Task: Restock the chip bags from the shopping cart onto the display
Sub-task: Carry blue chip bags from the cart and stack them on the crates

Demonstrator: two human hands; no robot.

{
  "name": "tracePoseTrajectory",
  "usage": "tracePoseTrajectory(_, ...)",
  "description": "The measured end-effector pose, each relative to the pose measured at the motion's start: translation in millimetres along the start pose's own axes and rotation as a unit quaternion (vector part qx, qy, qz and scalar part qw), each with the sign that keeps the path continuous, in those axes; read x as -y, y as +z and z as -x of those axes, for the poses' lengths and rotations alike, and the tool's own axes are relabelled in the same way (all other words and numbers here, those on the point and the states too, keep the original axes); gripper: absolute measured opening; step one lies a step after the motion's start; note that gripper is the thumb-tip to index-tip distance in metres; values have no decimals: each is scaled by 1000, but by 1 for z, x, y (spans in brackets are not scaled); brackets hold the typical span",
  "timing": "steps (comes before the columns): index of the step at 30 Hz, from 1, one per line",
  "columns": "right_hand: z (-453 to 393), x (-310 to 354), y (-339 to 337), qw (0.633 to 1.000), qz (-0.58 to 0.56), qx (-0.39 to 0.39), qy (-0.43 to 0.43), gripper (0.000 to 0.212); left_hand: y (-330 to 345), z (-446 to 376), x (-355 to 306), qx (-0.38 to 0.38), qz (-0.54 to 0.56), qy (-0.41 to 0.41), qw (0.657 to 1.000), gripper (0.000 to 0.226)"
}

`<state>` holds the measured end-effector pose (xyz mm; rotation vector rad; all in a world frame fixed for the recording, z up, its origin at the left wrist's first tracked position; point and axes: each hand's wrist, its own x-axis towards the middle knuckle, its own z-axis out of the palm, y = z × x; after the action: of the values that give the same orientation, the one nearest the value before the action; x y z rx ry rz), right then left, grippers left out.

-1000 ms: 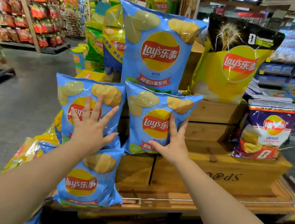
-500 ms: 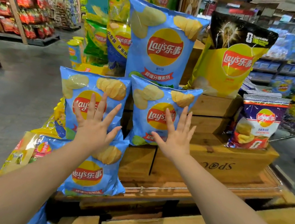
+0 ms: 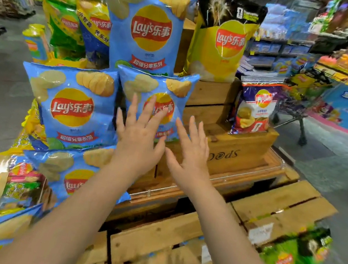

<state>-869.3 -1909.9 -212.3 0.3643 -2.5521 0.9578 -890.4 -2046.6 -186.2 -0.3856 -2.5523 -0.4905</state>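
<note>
Two medium blue chip bags lean upright on the wooden crate display (image 3: 229,155): one at the left (image 3: 71,105), one in the middle (image 3: 152,91). My left hand (image 3: 137,137) is spread flat in front of the middle blue bag, fingers straight, holding nothing. My right hand (image 3: 190,150) hovers open beside it, just right of that bag, over the crate front. A big blue bag (image 3: 144,25) and a yellow bag (image 3: 223,38) stand on the tier above. Another blue bag (image 3: 69,174) lies below my left forearm.
A purple chip bag (image 3: 255,108) stands on the crate's right end. Green and yellow bags (image 3: 65,21) crowd the back left. A shopping cart (image 3: 294,106) stands behind the display at right. Wooden pallet boards (image 3: 275,206) lie in front, with loose bags at both lower corners.
Both hands have come off the two blue bags and moved right and closer together; my left hand left the left bag for the middle one. The camera swung left and down.
</note>
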Motion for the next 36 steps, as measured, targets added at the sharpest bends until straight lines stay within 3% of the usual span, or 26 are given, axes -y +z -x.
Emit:
tracePoseTrajectory(7,77,-21,-115,996,40,-19,78,46,-3,36,-108,53,99,80,990,47)
tracePoseTrajectory(9,107,-33,-150,994,-10,-7,106,45,-3,51,-153,96,145,90,981,43)
tracePoseTrajectory(12,159,-55,-209,975,-116,7,187,42,-4,69,-221,189,250,89,945,41)
tracePoseTrajectory(17,245,-97,-300,977,-78,-33,193,40,5,100,-341,216,391,134,885,39)
tracePoseTrajectory(21,315,-120,-362,976,-31,-31,214,40,23,136,-419,270,409,213,845,41)
tracePoseTrajectory(26,380,-149,-418,960,-42,-40,274,33,48,161,-488,373,445,233,780,38)
tracePoseTrajectory(36,414,-262,-484,952,-19,-97,291,42,141,126,-596,402,451,235,762,39)
